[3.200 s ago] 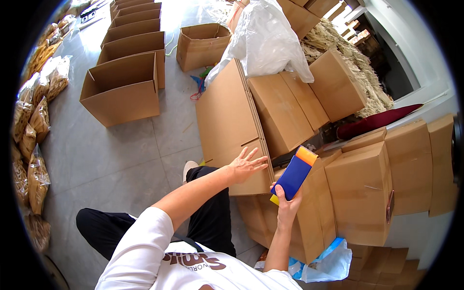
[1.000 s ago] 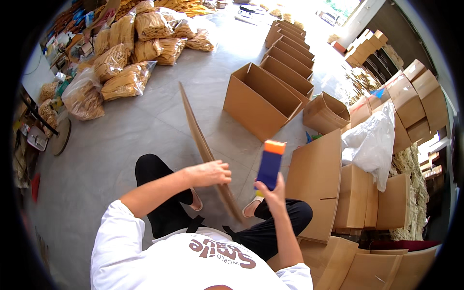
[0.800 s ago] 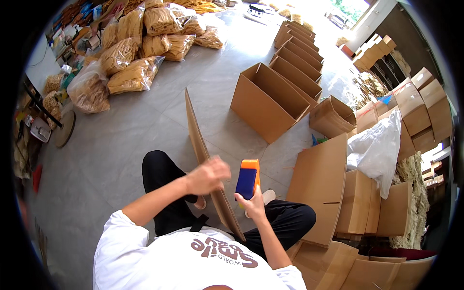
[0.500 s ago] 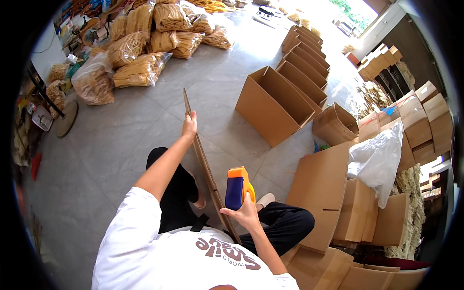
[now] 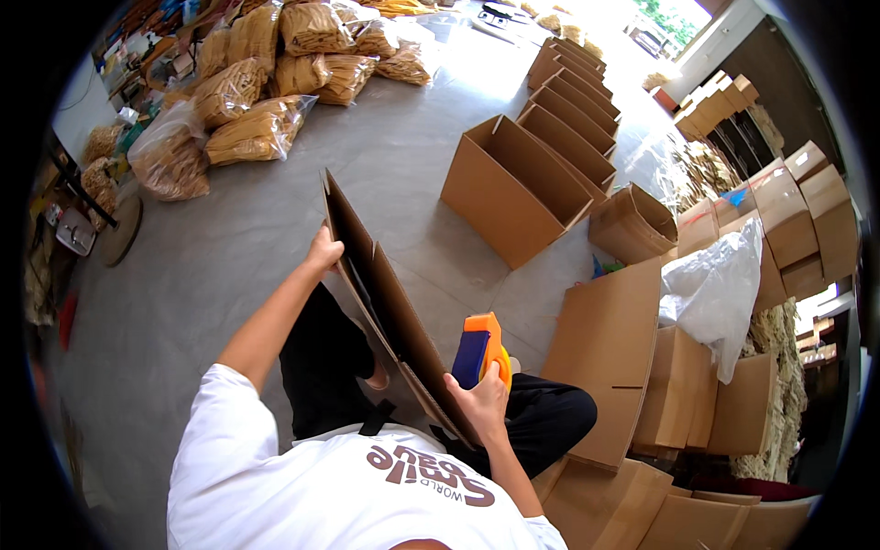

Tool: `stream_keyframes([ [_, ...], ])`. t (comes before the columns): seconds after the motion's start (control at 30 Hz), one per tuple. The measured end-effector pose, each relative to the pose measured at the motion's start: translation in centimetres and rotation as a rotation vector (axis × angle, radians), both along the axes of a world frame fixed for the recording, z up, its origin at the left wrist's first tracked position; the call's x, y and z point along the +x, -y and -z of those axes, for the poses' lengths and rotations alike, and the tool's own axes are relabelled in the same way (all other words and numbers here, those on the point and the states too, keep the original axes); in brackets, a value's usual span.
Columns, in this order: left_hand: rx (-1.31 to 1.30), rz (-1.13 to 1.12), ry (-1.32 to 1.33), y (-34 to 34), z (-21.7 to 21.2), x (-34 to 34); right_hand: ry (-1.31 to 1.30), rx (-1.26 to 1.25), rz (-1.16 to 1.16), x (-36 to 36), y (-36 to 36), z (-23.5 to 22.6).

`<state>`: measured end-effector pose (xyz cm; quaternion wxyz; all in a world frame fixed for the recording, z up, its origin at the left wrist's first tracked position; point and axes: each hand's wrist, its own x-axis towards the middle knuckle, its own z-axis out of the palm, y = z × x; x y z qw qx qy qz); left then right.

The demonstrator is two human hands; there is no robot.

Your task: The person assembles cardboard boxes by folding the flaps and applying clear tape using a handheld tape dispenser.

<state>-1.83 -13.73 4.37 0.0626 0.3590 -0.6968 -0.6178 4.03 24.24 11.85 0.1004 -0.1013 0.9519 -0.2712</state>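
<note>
Both hands (image 5: 323, 252) at a narrowly open carton (image 5: 401, 323), tape dispenser (image 5: 472, 356) in the right

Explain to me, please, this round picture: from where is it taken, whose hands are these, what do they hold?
No robot here: these are one person's bare hands, seen by a fisheye camera on the head, so edges bend. The left hand grips a brown half-opened cardboard box; the right hand holds a boxy blue-and-orange tape dispenser close beside it. On the smooth grey floor are a row of open brown cardboard boxes and, at left, clear plastic bags filled with tan strips.
</note>
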Motion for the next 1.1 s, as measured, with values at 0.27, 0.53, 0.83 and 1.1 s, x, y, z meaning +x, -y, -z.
stream_keyframes([
  [0.27, 0.006, 0.185, 0.089, -4.3, -5.4, 3.7, -0.38, 0.131, 0.141, -6.1, -2.2, -2.5],
  [0.53, 0.196, 0.279, 0.075, -10.8, -3.4, 7.9, -0.452, 0.183, 0.145, -15.7, -0.4, 0.0],
  [0.83, -0.838, 0.024, -0.161, -3.7, -2.1, 2.5, -0.417, -0.002, 0.109, -15.6, 3.1, 2.3],
  [1.1, -0.962, 0.693, 0.42, -0.3, -5.8, -5.1, -0.644, -0.48, 0.049, -10.1, -1.7, 0.3],
])
